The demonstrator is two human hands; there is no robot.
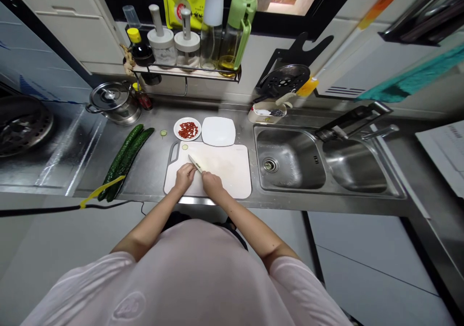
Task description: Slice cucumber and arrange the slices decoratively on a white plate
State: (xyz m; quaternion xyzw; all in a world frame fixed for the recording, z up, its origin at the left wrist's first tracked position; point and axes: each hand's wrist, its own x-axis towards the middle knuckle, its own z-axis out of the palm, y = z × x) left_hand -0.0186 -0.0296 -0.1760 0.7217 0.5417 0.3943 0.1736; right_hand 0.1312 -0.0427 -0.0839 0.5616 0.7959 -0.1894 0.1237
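Hands meet on white board [232, 169]: right hand [212, 183] fingers wrapped on knife [195, 163], left hand [184, 176] fingers curled, can't tell on what. Two cut ends lie loose; both cucumbers [125, 159] wait whole on counter w/ chili dish [187, 129] & empty plate [218, 131]

Whatever sits under the left hand [184, 176] on the cutting board [232, 171] too small to make out, knife [195, 163] handle buried in the right hand [212, 183], stove burner [21, 123] cut off at the left edge
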